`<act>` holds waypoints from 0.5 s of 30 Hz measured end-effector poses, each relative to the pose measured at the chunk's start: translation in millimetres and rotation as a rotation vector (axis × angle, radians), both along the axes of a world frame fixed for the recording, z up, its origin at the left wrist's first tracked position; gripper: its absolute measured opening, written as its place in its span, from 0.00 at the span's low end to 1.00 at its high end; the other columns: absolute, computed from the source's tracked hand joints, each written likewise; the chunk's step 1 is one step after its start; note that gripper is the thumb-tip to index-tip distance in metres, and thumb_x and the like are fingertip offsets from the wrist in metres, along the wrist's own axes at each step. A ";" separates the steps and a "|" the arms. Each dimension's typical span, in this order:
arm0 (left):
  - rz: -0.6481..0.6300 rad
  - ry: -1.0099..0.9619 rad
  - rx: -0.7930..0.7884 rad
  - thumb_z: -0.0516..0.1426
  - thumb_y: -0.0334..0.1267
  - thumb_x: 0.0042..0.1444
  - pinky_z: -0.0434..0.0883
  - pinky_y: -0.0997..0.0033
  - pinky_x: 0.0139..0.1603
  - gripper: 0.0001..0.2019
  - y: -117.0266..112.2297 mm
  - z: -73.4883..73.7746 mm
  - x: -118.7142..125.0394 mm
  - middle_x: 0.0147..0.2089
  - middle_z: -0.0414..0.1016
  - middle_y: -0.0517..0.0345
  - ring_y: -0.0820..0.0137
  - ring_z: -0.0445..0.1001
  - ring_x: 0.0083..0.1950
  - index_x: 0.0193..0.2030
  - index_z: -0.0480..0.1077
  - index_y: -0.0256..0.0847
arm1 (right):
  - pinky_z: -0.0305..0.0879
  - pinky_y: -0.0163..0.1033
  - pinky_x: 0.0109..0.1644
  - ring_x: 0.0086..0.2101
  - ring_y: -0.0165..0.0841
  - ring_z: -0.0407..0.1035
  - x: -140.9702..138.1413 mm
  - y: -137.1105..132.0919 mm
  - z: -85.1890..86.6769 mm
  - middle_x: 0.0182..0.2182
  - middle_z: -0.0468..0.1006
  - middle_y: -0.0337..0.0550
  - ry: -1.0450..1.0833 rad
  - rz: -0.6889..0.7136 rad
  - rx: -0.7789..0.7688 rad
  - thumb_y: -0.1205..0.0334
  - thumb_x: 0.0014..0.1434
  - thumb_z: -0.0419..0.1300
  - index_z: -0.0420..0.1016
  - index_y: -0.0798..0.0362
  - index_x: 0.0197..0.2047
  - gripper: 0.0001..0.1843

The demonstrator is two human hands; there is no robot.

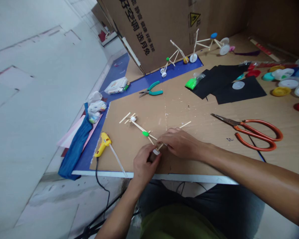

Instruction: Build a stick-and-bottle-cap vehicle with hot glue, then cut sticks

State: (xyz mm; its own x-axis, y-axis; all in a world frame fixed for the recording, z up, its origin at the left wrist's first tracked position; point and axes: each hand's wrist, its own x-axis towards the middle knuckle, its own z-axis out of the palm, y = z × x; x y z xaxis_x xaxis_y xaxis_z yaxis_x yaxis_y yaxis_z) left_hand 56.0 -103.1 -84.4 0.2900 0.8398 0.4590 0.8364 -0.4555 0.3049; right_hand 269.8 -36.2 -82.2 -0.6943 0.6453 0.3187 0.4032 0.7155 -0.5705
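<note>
A small frame of wooden sticks (139, 127) with a green clay blob (145, 133) and a small white wheel lies flat on the cardboard-covered table (189, 109). My left hand (144, 164) pinches a small white cap (155, 151) at the near end of the sticks. My right hand (180, 142) lies over the same sticks, fingers curled and pressing on them right beside the cap. One stick (185, 124) pokes out beyond my right hand.
A yellow glue gun (102, 144) lies at the left front, orange-handled scissors (254, 131) at the right, teal pliers (150, 90) farther back. Two finished stick bicycles (206, 44) stand by a big cardboard box. Black sheets (229, 84) and coloured bottle caps (286, 83) sit right.
</note>
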 end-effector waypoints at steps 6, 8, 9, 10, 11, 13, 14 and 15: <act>-0.008 -0.011 -0.003 0.62 0.35 0.58 0.77 0.63 0.47 0.12 0.2 0.0 0.6 0.46 0.80 0.50 0.64 0.79 0.47 0.49 0.72 0.41 | 0.60 0.42 0.48 0.46 0.38 0.70 -0.4 0.3 -1.8 0.48 0.81 0.42 0.010 -0.003 0.011 0.78 0.54 0.58 0.76 0.48 0.52 0.25; -0.016 -0.008 0.001 0.62 0.35 0.58 0.77 0.63 0.48 0.12 0.5 0.6 1.2 0.45 0.80 0.50 0.64 0.79 0.47 0.49 0.72 0.41 | 0.60 0.42 0.48 0.46 0.38 0.69 -0.4 0.4 -2.0 0.47 0.81 0.42 0.003 -0.001 0.016 0.78 0.54 0.57 0.76 0.49 0.51 0.24; -0.022 -0.008 0.002 0.61 0.34 0.58 0.77 0.63 0.48 0.12 0.6 1.0 1.5 0.45 0.80 0.51 0.64 0.79 0.47 0.49 0.72 0.41 | 0.60 0.42 0.48 0.46 0.38 0.69 -0.3 0.3 -1.9 0.46 0.81 0.42 -0.002 -0.001 0.016 0.78 0.54 0.57 0.76 0.49 0.51 0.24; -0.027 -0.009 0.003 0.61 0.34 0.58 0.77 0.63 0.48 0.12 0.7 1.3 1.7 0.45 0.80 0.51 0.64 0.79 0.47 0.49 0.72 0.41 | 0.60 0.42 0.48 0.46 0.38 0.69 -0.3 0.2 -1.8 0.46 0.81 0.43 -0.008 -0.003 0.014 0.78 0.54 0.57 0.76 0.49 0.50 0.23; -0.031 -0.010 0.003 0.61 0.34 0.58 0.77 0.64 0.47 0.12 0.7 1.6 2.0 0.45 0.80 0.51 0.64 0.79 0.47 0.49 0.71 0.41 | 0.60 0.42 0.48 0.46 0.38 0.69 -0.2 0.1 -1.7 0.45 0.81 0.43 -0.012 -0.006 0.011 0.78 0.54 0.57 0.76 0.49 0.50 0.23; -0.034 -0.015 -0.003 0.61 0.33 0.58 0.77 0.64 0.47 0.12 0.6 1.9 2.2 0.45 0.79 0.51 0.65 0.78 0.47 0.49 0.71 0.41 | 0.60 0.42 0.48 0.46 0.39 0.69 -0.1 -0.3 -1.6 0.45 0.81 0.45 -0.018 -0.017 0.004 0.77 0.55 0.57 0.75 0.50 0.52 0.23; -0.034 -0.017 -0.007 0.62 0.33 0.57 0.77 0.64 0.47 0.12 0.6 1.9 2.3 0.45 0.79 0.52 0.65 0.78 0.47 0.49 0.71 0.42 | 0.61 0.43 0.48 0.46 0.39 0.69 -0.1 -0.5 -1.7 0.45 0.81 0.46 -0.019 -0.022 0.002 0.77 0.55 0.57 0.74 0.51 0.53 0.24; -0.033 -0.018 -0.012 0.62 0.32 0.57 0.77 0.64 0.47 0.13 0.5 1.8 2.2 0.45 0.79 0.52 0.65 0.78 0.47 0.49 0.71 0.42 | 0.61 0.43 0.49 0.47 0.40 0.69 -0.1 -0.6 -1.9 0.45 0.80 0.46 -0.020 -0.025 0.000 0.76 0.55 0.57 0.74 0.51 0.54 0.24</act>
